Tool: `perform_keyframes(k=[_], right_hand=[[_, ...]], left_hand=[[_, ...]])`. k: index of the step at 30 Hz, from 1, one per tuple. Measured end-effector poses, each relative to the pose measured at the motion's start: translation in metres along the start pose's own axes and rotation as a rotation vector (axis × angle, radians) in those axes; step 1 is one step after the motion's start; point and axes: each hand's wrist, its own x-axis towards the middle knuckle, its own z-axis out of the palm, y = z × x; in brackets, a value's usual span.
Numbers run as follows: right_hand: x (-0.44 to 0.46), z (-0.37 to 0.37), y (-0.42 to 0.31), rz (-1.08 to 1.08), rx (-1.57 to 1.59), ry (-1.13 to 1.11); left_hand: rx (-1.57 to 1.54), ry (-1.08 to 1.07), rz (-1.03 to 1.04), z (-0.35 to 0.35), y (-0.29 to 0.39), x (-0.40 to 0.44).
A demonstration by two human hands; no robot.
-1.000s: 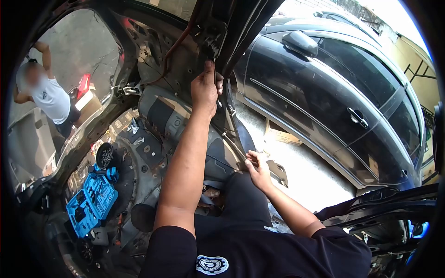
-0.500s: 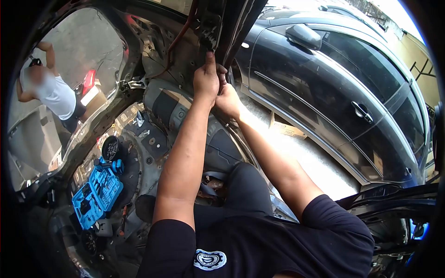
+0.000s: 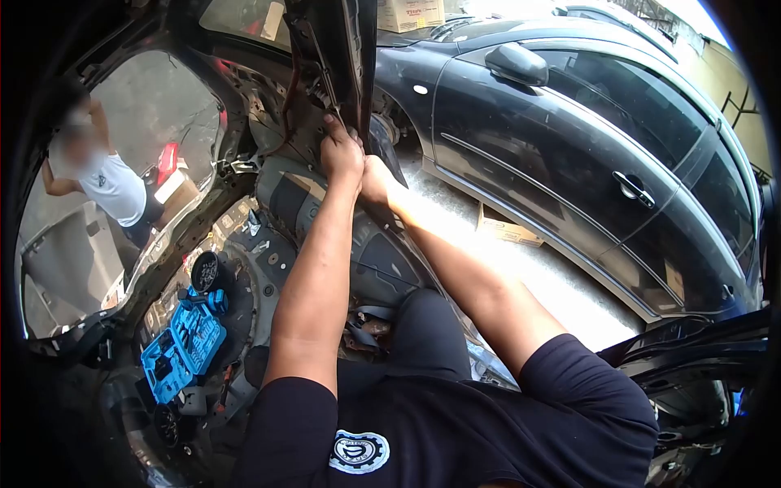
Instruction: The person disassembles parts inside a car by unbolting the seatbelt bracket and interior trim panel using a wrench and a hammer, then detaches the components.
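My left hand (image 3: pixel 342 154) is closed, thumb pointing up, against the dark pillar (image 3: pixel 358 65) of a stripped car body. Just above its thumb runs a thin metal strip or rod (image 3: pixel 323 69) along the pillar. My right hand (image 3: pixel 377 180) is closed too and pressed against the side of the left one, on the outer edge of the pillar. Whatever the fingers grip is hidden behind the hands.
On the bare car floor lie an open blue tool case (image 3: pixel 185 350), a blue power tool (image 3: pixel 207 301) and a black bowl of small fasteners (image 3: pixel 208 268). A dark car (image 3: pixel 553 154) stands close on the right. Another person (image 3: pixel 114 183) is outside, at left.
The view has shifted, and both hands appear further left and slightly lower. More of the pillar and the metal strip now shows above them. Both hands stay closed together.
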Motion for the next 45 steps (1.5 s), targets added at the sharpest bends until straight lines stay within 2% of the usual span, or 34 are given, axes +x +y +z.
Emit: perform_keyframes(k=[1, 3, 6, 8, 11, 12, 14, 17, 19, 21, 22, 23, 24, 26, 29, 31, 34, 36, 37, 40, 42, 43, 44, 45], right_hand=[[-0.005, 0.0, 0.002, 0.027, -0.007, 0.003], [-0.001, 0.007, 0.008, 0.026, 0.029, 0.013], [0.001, -0.001, 0.007, 0.101, 0.018, -0.05], [0.002, -0.003, 0.008, 0.009, -0.091, -0.022], [0.005, 0.0, 0.018, -0.009, -0.076, -0.027], [0.009, 0.002, 0.028, 0.046, -0.139, -0.069], [-0.004, 0.009, 0.014, 0.059, 0.001, 0.073], [-0.019, 0.012, 0.007, 0.097, -0.071, 0.158], [-0.029, 0.012, 0.013, 0.029, -0.165, 0.213], [-0.046, 0.003, -0.001, -0.006, -0.261, 0.274], [-0.055, -0.008, -0.019, 0.085, -0.247, 0.272], [-0.057, -0.016, -0.022, -0.007, -0.041, 0.36], [-0.052, -0.023, -0.023, -0.065, -0.105, 0.493], [-0.042, -0.043, -0.056, -0.143, -0.076, 0.572], [-0.009, -0.068, -0.08, -0.293, -0.207, 0.582], [0.016, -0.076, -0.088, -0.448, -0.323, 0.558], [0.041, -0.072, -0.111, -0.409, -0.214, 0.354], [0.03, -0.071, -0.121, -0.271, -0.169, 0.27], [0.033, -0.073, -0.116, -0.368, -0.397, 0.328], [0.03, -0.067, -0.112, -0.295, -0.483, 0.256], [0.045, -0.063, -0.118, -0.355, -0.421, 0.346], [0.051, -0.061, -0.121, -0.386, -0.392, 0.39], [0.052, -0.059, -0.122, -0.147, -0.143, 0.206], [0.053, -0.051, -0.121, 0.016, 0.099, 0.195]], left_hand=[[0.071, 0.025, 0.032, -0.001, 0.001, 0.0], [0.041, 0.03, -0.083, 0.0, 0.005, 0.001], [0.012, 0.087, 0.005, 0.006, -0.012, 0.005], [0.022, 0.059, 0.034, 0.003, -0.014, 0.009], [0.023, -0.093, 0.048, -0.01, -0.017, 0.009], [-0.005, -0.126, 0.104, -0.013, -0.017, 0.008], [-0.041, -0.186, 0.185, -0.015, -0.019, 0.0], [-0.001, -0.181, 0.204, -0.017, -0.027, -0.01], [-0.079, -0.18, 0.226, -0.02, -0.034, -0.006], [-0.178, -0.156, 0.144, -0.019, -0.027, -0.007], [-0.271, -0.159, 0.09, -0.019, -0.026, -0.006], [-0.204, -0.18, 0.075, -0.018, -0.026, -0.005], [-0.212, -0.177, 0.071, -0.02, -0.028, -0.007], [-0.207, -0.211, 0.054, -0.022, -0.028, -0.014], [-0.351, -0.199, 0.026, -0.021, -0.019, -0.024], [-0.226, -0.226, -0.015, -0.015, -0.01, -0.029], [-0.283, -0.286, -0.097, -0.01, -0.004, -0.035], [-0.369, -0.338, -0.167, -0.008, 0.002, -0.038], [-0.414, -0.357, -0.206, -0.005, 0.002, -0.039], [-0.375, -0.296, -0.221, 0.007, 0.001, -0.038], [-0.45, -0.347, -0.132, 0.014, -0.013, -0.031], [-0.452, -0.306, -0.126, 0.015, -0.01, -0.036], [-0.523, -0.325, -0.138, 0.013, -0.011, -0.036], [-0.523, -0.306, -0.137, 0.011, -0.009, -0.04]])
